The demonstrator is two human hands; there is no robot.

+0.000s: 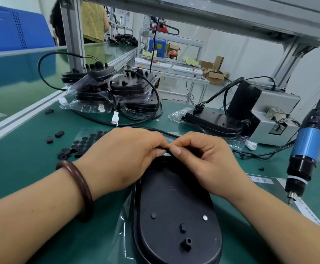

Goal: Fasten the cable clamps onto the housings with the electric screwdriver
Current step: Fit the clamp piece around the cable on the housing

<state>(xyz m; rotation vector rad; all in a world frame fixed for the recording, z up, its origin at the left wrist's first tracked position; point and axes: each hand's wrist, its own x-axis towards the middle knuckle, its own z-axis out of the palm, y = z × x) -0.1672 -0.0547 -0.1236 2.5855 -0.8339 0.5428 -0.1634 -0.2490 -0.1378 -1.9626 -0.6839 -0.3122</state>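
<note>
Housing is a smooth, matte-black oval shell.

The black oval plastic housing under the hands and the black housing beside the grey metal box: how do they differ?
At the far end of the black oval plastic housing, the left hand and right hand pinch a black cable; the black housing beside the grey metal box lies untouched. The near housing points away from the person; the far one lies crosswise. Both are black and lie on clear plastic.
</note>
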